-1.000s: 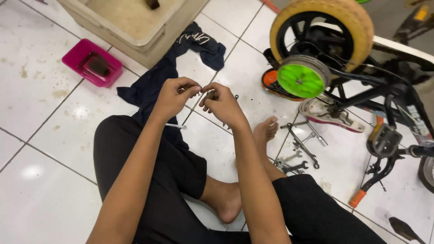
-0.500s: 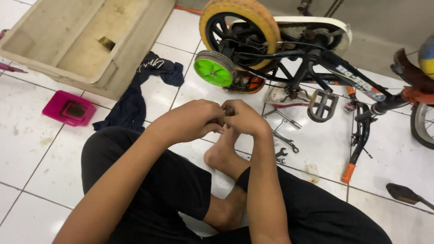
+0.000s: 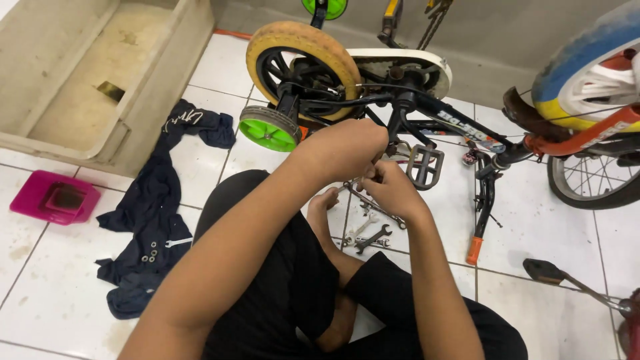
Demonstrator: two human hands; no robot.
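Seated on white tiles, a person's left hand [image 3: 350, 148] and right hand [image 3: 390, 190] close together, fingers curled, beside the pedal [image 3: 425, 167] of a small overturned bicycle [image 3: 400, 107]; whatever they pinch is hidden. Wrenches [image 3: 371, 235] lie just below.

I see a white tiled floor [image 3: 220, 67], stained in places. On it lie a dark blue cloth [image 3: 150, 220] with small washers on it, a pink tray [image 3: 53, 198] at the left, several wrenches [image 3: 370, 233] near my foot, a small black bicycle [image 3: 373, 100] on its side, and a beige tub [image 3: 93, 80].
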